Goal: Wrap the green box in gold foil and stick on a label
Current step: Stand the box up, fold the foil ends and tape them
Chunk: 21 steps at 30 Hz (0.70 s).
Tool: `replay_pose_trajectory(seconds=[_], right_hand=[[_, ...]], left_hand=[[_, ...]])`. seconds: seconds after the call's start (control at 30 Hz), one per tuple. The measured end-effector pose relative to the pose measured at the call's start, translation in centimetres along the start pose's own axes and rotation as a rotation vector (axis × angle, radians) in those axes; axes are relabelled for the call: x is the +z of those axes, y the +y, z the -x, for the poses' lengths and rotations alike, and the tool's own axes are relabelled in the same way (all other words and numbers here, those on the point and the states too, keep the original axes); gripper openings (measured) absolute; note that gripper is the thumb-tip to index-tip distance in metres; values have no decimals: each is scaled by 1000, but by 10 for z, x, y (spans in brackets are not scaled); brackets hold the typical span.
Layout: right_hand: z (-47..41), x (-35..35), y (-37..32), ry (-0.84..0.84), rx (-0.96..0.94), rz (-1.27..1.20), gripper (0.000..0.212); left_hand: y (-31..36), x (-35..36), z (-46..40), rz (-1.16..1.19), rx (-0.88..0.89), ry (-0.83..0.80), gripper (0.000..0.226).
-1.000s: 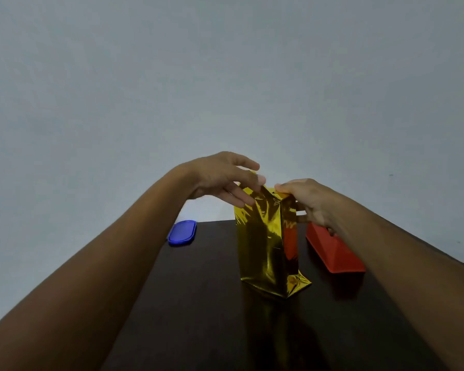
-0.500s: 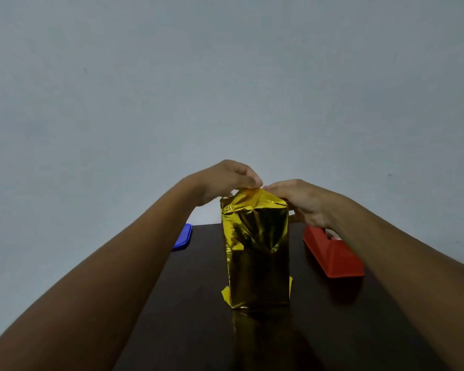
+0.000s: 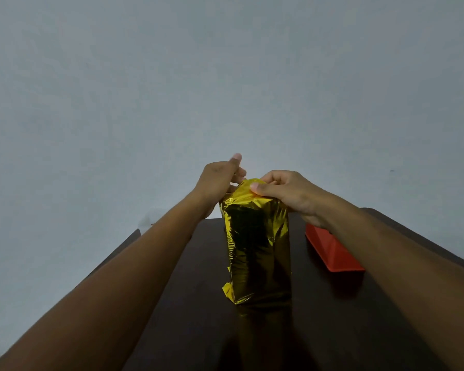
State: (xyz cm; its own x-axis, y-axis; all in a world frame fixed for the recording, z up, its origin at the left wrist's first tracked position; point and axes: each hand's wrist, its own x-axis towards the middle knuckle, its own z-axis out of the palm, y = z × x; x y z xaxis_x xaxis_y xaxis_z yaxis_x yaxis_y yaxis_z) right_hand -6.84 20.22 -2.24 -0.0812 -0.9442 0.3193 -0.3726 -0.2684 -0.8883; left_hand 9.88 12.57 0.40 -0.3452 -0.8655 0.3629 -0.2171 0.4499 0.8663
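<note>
A pale grey wall point(image 3: 225, 76) fills the upper part of the view. Below it, a dark brown table point(image 3: 198, 330) runs away from the camera, its glossy top carrying a faint golden reflection just in front of the wrapped box.

Both bare forearms reach in from the lower corners and meet over the middle of the table. There the box wrapped in gold foil point(image 3: 257, 250) stands upright on its short end, roughly central on the tabletop. The foil covers every face that shows, so none of the green box underneath is visible. It is crinkled, with a small loose flap sticking out at the lower left corner, and the top is bunched into a rounded fold.

To the right of the box and apart from it lies a red wedge-shaped object point(image 3: 332, 253), long and low, partly hidden behind the right wrist; what it is cannot be made out.

The right hand point(image 3: 287, 194) sits on the top right of the box, fingers curled over the folded foil and thumb pressed against the crest of the fold, pinching it down. The left hand point(image 3: 217, 180) is at the top left corner behind the foil, with its thumb lifted up and its fingers bent toward the fold; the fingertips are hidden behind the foil, so whether they grip it or only touch it cannot be told.
</note>
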Motion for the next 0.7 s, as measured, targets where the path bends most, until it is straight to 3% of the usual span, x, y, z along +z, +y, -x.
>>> replay_pose_trajectory(seconds=[0.07, 0.17, 0.27, 0.37, 0.57, 0.7], right_hand=[[-1, 1, -1, 26, -25, -28, 21], [-3, 1, -3, 44, -32, -73, 20], [-6, 3, -4, 77, -17, -71, 38], [-7, 6, -4, 137, -7, -18, 45], [-3, 3, -8, 134, -8, -90, 29], [-6, 7, -5, 231, -23, -138, 28]], left_hand=[[3, -6, 6, -8, -5, -11, 62], [-2, -18, 12, -34, 71, -139, 61], [-9, -26, 16, -86, 103, -258, 64], [-12, -28, 13, -37, 77, -249, 55], [-6, -16, 11, 30, -6, -215, 29], [-7, -3, 11, 6, 98, -81, 28]])
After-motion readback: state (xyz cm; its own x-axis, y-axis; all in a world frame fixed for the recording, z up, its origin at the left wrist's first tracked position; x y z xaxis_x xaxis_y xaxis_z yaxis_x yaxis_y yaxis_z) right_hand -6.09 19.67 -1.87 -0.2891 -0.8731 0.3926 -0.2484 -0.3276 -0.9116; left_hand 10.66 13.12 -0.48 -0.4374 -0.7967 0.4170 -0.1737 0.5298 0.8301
